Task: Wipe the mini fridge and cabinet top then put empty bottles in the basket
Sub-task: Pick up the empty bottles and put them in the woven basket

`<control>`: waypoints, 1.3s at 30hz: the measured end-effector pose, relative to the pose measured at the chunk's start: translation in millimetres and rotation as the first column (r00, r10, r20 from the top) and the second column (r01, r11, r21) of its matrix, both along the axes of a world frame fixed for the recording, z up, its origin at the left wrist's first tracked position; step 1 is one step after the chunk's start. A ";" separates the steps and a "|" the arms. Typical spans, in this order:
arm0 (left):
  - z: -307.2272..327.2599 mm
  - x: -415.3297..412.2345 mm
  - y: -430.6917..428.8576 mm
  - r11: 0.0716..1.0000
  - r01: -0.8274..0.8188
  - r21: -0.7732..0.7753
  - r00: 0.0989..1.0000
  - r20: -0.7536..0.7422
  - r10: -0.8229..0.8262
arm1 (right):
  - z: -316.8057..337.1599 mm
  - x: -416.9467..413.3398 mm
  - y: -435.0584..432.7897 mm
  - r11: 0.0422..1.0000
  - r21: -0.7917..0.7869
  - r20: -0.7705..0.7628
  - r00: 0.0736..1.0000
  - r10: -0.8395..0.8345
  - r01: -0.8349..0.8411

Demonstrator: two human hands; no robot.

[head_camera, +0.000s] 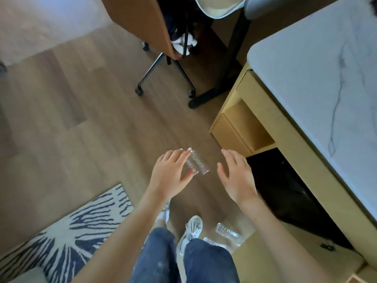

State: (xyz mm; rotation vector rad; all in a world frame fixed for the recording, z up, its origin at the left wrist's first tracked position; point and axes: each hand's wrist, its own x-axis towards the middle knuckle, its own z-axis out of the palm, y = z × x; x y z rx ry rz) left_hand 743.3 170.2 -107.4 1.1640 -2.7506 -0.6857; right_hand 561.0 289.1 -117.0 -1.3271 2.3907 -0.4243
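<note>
My left hand [170, 173] is closed around a clear, ribbed, empty plastic bottle [199, 163], held above the wooden floor with its white cap pointing away from me. My right hand [234, 174] hovers beside it, fingers spread, holding nothing. Two more clear empty bottles [226, 231] lie on the floor by my right shoe. The marble-patterned cabinet top [326, 78] runs along the right side. Under it is a dark open compartment [285, 190]. No basket is in view.
A brown office chair on black wheeled legs [163, 68] stands ahead, with a black desk leg [224, 78] to its right. A blue-and-white patterned rug [71, 225] lies at lower left. My legs and white sneakers [191, 231] are directly below. Tan drawers [238, 127] jut from the cabinet.
</note>
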 end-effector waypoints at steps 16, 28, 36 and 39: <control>-556.2 -73.2 -34.7 0.853 -0.444 0.273 0.894 0.067 0.444 | -553.9 -37.7 -56.8 0.999 -0.047 0.101 0.995 -0.017 0.021; -702.2 -105.3 9.9 0.530 -0.681 0.505 0.677 0.158 0.719 | -703.0 -53.8 -52.9 0.975 0.212 0.117 0.992 0.044 -0.068; -720.9 -112.8 4.5 0.384 -0.722 0.576 0.577 0.195 0.793 | -716.1 -55.7 -59.1 0.986 0.164 0.239 0.968 -0.079 0.039; -710.2 -105.5 3.6 0.358 -0.715 0.600 0.558 0.182 0.810 | -710.7 -52.3 -59.5 0.984 0.095 0.295 0.940 -0.174 0.153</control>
